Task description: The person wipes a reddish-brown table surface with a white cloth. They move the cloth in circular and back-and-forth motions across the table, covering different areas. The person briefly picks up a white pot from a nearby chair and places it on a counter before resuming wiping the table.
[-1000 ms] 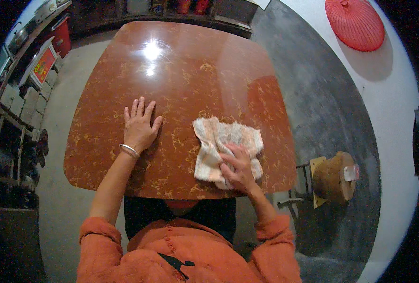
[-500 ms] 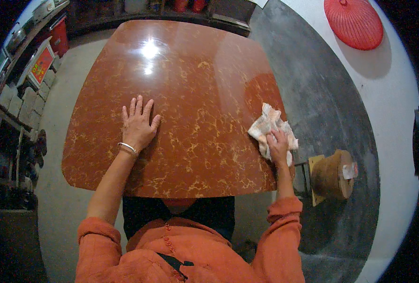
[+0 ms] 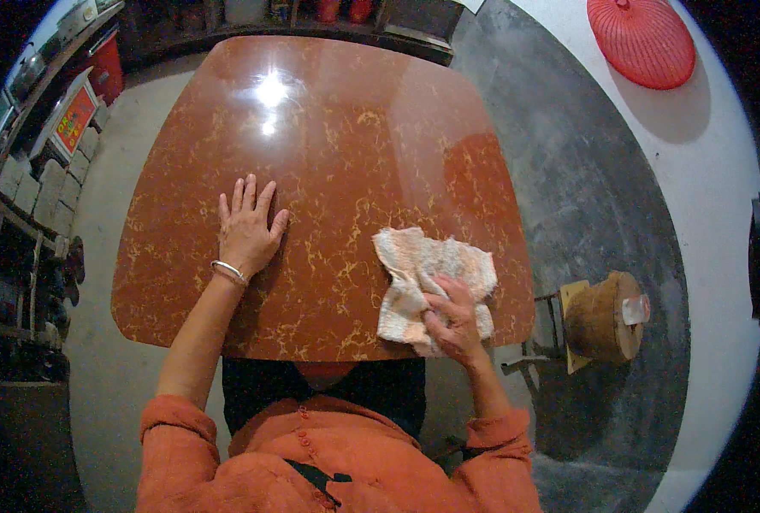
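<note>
A glossy reddish-brown table [image 3: 328, 188] with gold veining fills the middle of the view. On its left part my left hand [image 3: 250, 235] lies flat, fingers spread and holding nothing. A silvery bangle circles that wrist. Near the right front corner my right hand [image 3: 455, 318] grips a white and pale-orange cloth [image 3: 435, 256], pressing it on the tabletop. Most of the cloth spreads out beyond and to the left of the fingers, crumpled around them. A fold of it reaches the table's front edge.
Right of the table stands a round wooden tub [image 3: 606, 316] beside a dark metal frame. A red domed cover [image 3: 642, 41] hangs on the white wall. Shelving with pots and a stack of bricks [image 3: 50, 192] lines the left side; a red bin [image 3: 106, 68] stands farther back.
My right hand has drawn the cloth from the table's right edge leftward and toward me, and the cloth now lies more spread out. My left hand has barely moved.
</note>
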